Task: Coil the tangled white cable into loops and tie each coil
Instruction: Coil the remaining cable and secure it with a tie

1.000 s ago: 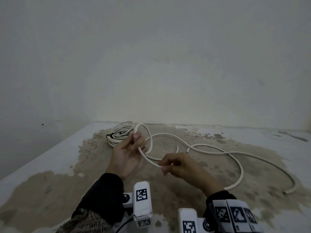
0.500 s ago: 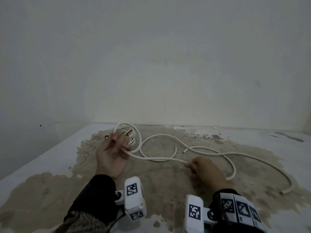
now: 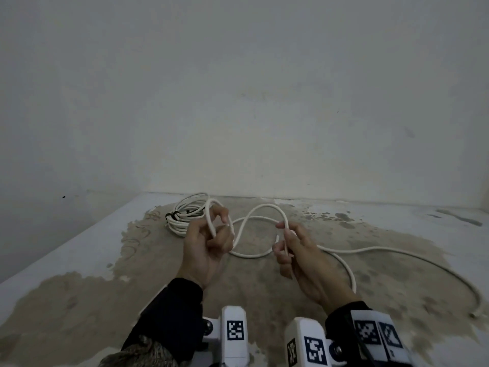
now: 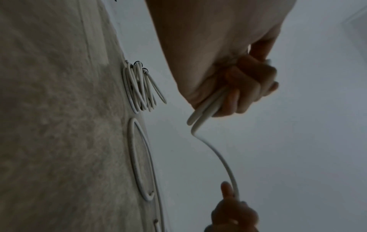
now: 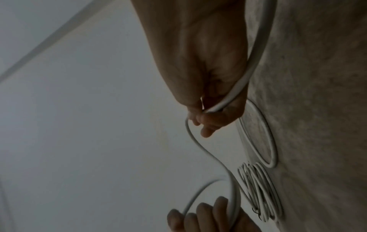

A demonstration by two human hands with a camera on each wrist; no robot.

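Note:
A loose white cable [image 3: 391, 251] trails over the floor to the right, its end near the right edge. My left hand [image 3: 209, 242] is raised and grips a small loop of that cable [image 4: 204, 108] in curled fingers. My right hand [image 3: 287, 247] pinches the same cable [image 5: 224, 100] a short way along, so an arch of cable [image 3: 264, 207] spans between the two hands. Behind my left hand lies a finished white coil [image 3: 185, 217], bound with a dark tie [image 3: 172, 215]. The coil [image 4: 139, 87] also shows in the left wrist view, and the coil [image 5: 258, 191] in the right wrist view.
The floor [image 3: 79, 300] is stained concrete, pale grey at the edges and brown in the middle. A plain white wall [image 3: 238, 102] rises just behind the coil. A slack loop of the cable [image 3: 341, 263] lies on the floor beside my right hand.
My right hand rose from the floor and drew in towards my left, lifting the cable into an arch. My left hand shifted right and turned, its fingers now curled round a loop.

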